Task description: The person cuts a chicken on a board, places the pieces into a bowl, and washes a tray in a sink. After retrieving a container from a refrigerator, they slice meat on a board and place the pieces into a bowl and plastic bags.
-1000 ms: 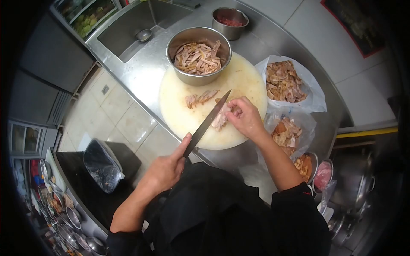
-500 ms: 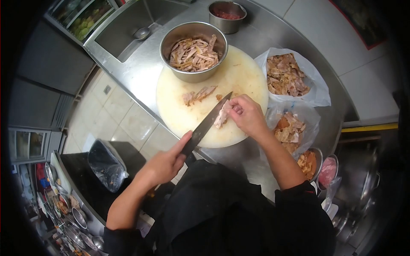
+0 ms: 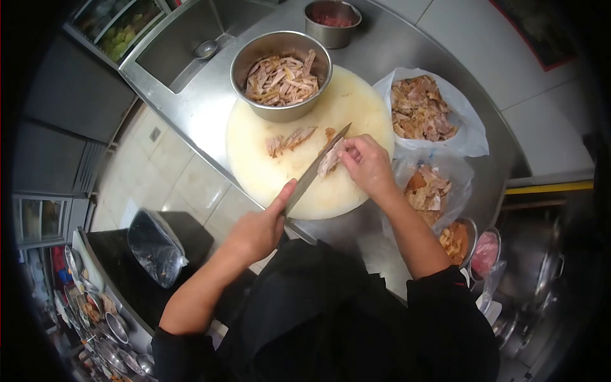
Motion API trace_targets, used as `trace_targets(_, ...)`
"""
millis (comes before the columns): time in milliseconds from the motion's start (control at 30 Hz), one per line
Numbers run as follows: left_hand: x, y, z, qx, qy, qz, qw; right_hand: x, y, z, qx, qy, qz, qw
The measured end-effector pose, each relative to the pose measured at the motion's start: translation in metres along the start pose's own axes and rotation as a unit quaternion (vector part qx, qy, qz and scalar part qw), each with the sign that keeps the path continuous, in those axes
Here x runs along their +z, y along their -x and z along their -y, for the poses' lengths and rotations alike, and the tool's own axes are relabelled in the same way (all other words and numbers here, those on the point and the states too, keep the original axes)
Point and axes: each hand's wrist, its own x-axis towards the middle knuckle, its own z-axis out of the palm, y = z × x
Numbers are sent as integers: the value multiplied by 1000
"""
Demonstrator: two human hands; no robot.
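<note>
My left hand (image 3: pixel 258 232) is closed round the handle of a kitchen knife (image 3: pixel 312 170), its blade slanting up and to the right over the round cutting board (image 3: pixel 254 172). Against the blade's right side lies a piece of cooked meat (image 3: pixel 329 163), pinched at its upper right by the fingers of my right hand (image 3: pixel 366 164). Cut meat strips (image 3: pixel 289 141) lie on the board left of the blade, and a small brown scrap (image 3: pixel 330 133) sits near the tip. On the board's far edge stands a steel bowl (image 3: pixel 280 114) filled with meat strips (image 3: pixel 283 79).
Right of the board are a white plastic bag (image 3: pixel 472 130) of meat pieces and a clear bag (image 3: pixel 459 169) of more meat. A smaller steel pot (image 3: pixel 331 35) with red contents stands behind. The sink (image 3: pixel 172 57) is at the upper left, a lined bin (image 3: pixel 156 248) at lower left.
The knife has become a little steeper, its tip slightly higher in view. My right hand still pinches the meat. The whole scene has shifted slightly left with the camera.
</note>
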Motion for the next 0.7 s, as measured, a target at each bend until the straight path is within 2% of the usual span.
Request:
trace_targets(33,4,-1,9,41,23,-19,999,-2,0,-1,5,-7,3,1000)
trace_targets(67,-6,-1,8,-12,137,57,989,-2,0,-1,8,-14,9,1000)
trace_targets(100,-23,-3,4,-64,247,132,958,-3,-1,0,11,-22,15,1000)
trace_targets(133,-32,-2,2,-115,354,208,905,-5,-1,2,-2,-18,24,1000)
trace_targets(233,-31,0,4,-103,393,217,888,-11,-3,0,-52,1,61,997)
trace_targets(333,-37,7,6,-99,336,183,918,-14,-7,-7,-119,30,100,987)
trace_targets(400,-49,27,-6,-103,228,103,963,-16,-10,-6,-149,45,113,981)
trace_targets(467,-61,48,-16,-129,117,57,983,-21,-14,-2,-232,86,65,967)
trace_targets(533,-50,67,-1,-67,66,5,996,-22,-15,-3,-256,99,55,960)
trace_targets(567,-44,76,1,-36,40,-18,998,-22,-10,-4,-238,93,71,964)
trace_targets(600,-40,83,-1,-65,33,-8,997,-22,-4,-2,-220,86,87,968)
trace_targets(700,-29,86,-12,-121,-5,5,993,-5,20,29,-83,143,25,986)
